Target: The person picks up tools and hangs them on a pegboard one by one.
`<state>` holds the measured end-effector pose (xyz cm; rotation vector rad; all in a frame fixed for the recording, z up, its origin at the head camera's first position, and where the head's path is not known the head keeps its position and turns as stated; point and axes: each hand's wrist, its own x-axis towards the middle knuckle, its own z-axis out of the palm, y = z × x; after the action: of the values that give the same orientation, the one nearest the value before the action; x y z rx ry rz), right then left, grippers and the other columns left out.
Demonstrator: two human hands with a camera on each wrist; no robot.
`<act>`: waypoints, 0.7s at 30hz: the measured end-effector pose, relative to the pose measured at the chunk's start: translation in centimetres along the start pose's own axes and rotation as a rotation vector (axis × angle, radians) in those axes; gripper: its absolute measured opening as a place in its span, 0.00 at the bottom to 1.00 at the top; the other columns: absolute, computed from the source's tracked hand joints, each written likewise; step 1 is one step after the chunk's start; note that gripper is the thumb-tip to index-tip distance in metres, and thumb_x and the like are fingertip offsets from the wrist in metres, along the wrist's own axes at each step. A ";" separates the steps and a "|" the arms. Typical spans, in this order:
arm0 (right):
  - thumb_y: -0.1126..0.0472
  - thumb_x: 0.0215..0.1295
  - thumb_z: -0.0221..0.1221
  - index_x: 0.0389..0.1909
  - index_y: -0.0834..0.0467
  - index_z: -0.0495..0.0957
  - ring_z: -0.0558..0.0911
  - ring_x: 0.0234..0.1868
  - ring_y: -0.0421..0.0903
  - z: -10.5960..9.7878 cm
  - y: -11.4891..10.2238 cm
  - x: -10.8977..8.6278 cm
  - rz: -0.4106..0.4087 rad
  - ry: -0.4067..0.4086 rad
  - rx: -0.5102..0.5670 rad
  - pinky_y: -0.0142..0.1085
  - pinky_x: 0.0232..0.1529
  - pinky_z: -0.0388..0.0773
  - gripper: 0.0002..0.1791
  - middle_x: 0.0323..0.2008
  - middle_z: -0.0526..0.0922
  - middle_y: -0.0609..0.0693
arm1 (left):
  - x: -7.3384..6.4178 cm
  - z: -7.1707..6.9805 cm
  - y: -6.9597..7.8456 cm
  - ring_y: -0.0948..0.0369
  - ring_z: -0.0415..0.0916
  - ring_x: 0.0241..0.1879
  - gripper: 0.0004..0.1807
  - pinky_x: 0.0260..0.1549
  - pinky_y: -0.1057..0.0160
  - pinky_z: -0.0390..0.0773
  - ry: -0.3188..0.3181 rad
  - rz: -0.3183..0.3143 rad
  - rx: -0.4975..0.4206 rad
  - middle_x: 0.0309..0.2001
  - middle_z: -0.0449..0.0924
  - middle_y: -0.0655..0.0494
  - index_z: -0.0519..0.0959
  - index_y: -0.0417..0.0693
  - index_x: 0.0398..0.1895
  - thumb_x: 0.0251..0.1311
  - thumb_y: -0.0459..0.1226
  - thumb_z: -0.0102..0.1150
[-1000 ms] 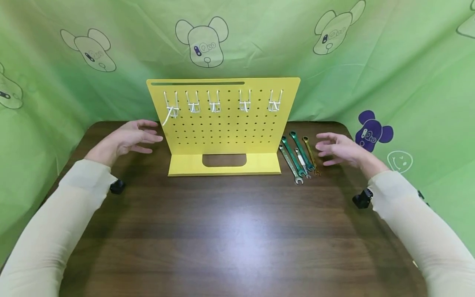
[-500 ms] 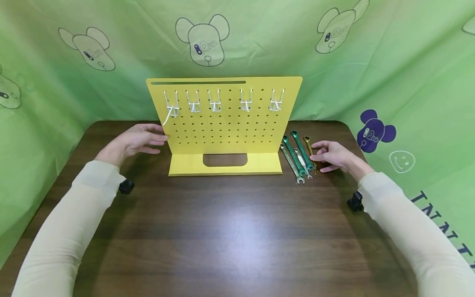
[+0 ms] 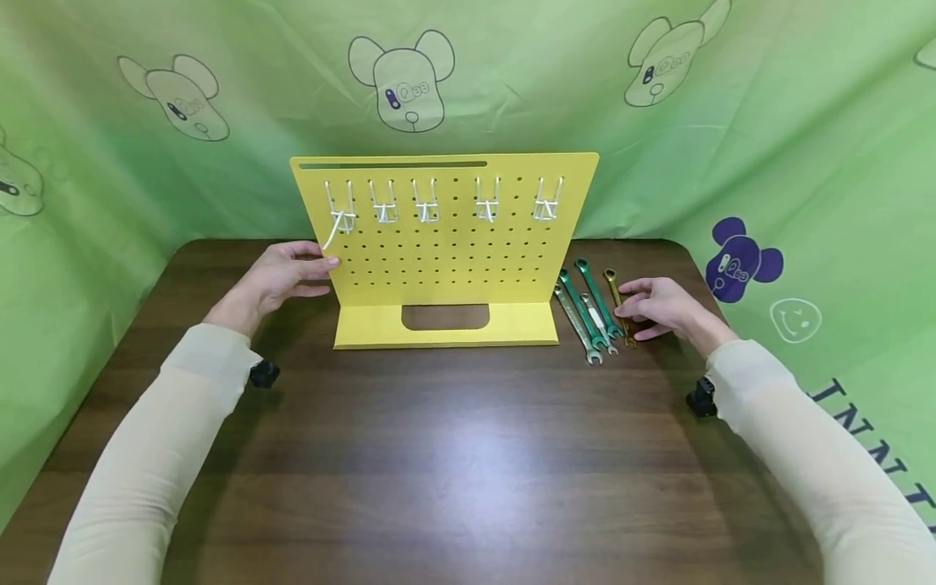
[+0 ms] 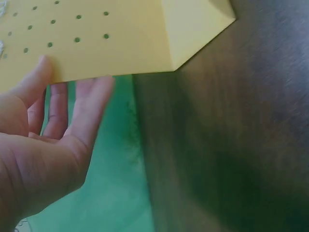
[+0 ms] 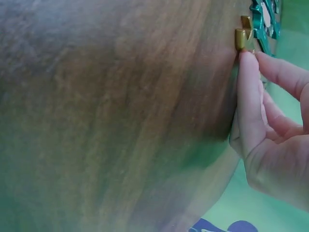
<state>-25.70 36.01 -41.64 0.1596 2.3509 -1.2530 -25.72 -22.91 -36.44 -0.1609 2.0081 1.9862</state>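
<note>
we see the left hand (image 3: 281, 276) at the left edge of the upright yellow pegboard (image 3: 446, 244), thumb on its face and straight fingers behind it (the left wrist view shows this plainly), not clamped. the right hand (image 3: 658, 307) rests on the dark table (image 3: 439, 455) with its fingertips (image 5: 248, 72) touching the gold wrench (image 3: 618, 307); whether they pinch it we cannot tell. that wrench lies outermost in a row with the green wrenches (image 3: 588, 305), just right of the pegboard's base. white hooks (image 3: 427, 203) hang along the board's top rows.
</note>
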 end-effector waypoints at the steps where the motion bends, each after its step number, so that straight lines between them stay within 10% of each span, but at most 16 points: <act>1: 0.62 0.62 0.63 0.68 0.65 0.55 0.73 0.50 0.58 0.0 -0.1 0.0 0.002 0.005 -0.009 0.48 0.38 0.84 0.38 0.55 0.69 0.67 | 0.1 0.1 -0.2 0.55 0.80 0.41 0.10 0.52 0.46 0.75 0.008 0.000 -0.018 0.36 0.83 0.55 0.78 0.45 0.37 0.54 0.35 0.69; 21: 0.64 0.60 0.64 0.60 0.69 0.61 0.78 0.30 0.42 -0.2 0.0 1.2 0.047 0.029 0.060 0.43 0.36 0.85 0.31 0.31 0.77 0.51 | 0.1 -0.4 -0.4 0.55 0.80 0.40 0.14 0.49 0.51 0.79 -0.020 0.061 0.045 0.41 0.80 0.55 0.79 0.44 0.38 0.56 0.43 0.67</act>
<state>-26.82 36.03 -42.03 0.2533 2.3214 -1.3074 -25.75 -23.35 -36.88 -0.0697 2.0664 1.9690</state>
